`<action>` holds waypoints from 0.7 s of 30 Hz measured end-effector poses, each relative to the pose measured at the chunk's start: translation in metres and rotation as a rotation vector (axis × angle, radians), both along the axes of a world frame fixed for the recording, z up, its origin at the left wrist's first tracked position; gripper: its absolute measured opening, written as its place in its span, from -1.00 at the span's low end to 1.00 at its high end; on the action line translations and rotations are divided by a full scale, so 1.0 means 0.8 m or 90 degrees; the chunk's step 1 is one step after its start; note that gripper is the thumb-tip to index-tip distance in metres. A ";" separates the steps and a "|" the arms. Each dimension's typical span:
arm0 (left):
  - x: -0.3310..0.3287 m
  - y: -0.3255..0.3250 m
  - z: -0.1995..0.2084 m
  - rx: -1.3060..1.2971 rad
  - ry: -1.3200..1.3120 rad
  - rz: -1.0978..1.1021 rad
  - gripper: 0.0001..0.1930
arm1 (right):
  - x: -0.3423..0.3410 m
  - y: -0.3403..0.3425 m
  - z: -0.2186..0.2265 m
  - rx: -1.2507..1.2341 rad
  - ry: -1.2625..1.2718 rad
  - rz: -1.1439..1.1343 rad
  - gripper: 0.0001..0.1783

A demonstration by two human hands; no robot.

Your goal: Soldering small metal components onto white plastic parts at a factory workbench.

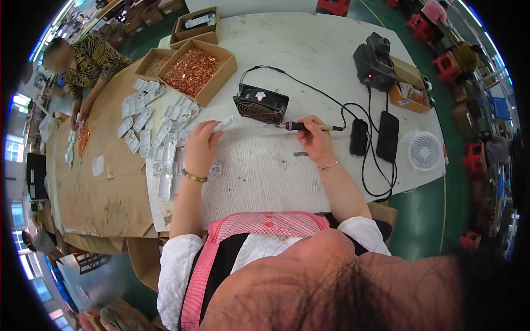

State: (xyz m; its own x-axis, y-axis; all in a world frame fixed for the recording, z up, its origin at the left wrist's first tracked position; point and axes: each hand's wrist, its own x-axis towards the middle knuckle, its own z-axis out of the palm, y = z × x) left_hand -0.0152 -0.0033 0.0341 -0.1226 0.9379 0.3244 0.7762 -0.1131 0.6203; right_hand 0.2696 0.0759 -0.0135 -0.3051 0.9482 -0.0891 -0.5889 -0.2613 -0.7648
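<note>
My left hand [201, 145] is closed on a small white plastic part [223, 123], which sticks out to the right past the fingertips. My right hand [316, 141] grips a soldering iron [297, 126], held level with its tip pointing left toward the white part. Between tip and part a gap shows. Just beyond the iron stands a square black fan [261, 103] with a round grille. Left of my left hand lie several white plastic housings [166, 144], loosely heaped.
A cardboard box [221, 77] of small copper-coloured pieces stands far left. Black power bricks [388, 135], looping cables [364, 182], a black device [375, 63] and a round white fan [425, 150] occupy the right. Across the brown-covered table [110, 187], another person [91, 63] handles parts.
</note>
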 end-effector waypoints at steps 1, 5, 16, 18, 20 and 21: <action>0.011 -0.001 -0.002 0.017 -0.006 -0.027 -0.79 | -0.001 0.000 0.001 0.003 0.000 0.012 -0.87; 0.037 -0.002 -0.023 0.038 0.052 -0.042 -0.83 | -0.005 -0.001 -0.001 -0.045 -0.016 -0.025 -0.86; 0.048 -0.009 -0.057 0.078 0.022 -0.085 -0.87 | -0.011 -0.008 0.010 0.035 -0.266 0.057 -0.83; 0.047 -0.009 -0.057 0.077 0.024 -0.081 -0.87 | -0.013 -0.009 0.013 0.048 -0.330 0.044 -0.83; 0.047 -0.010 -0.058 0.064 0.023 -0.083 -0.86 | -0.015 -0.010 0.014 0.032 -0.332 0.059 -0.82; 0.047 -0.011 -0.058 0.076 0.019 -0.078 -0.86 | -0.015 -0.010 0.014 0.032 -0.341 0.039 -0.82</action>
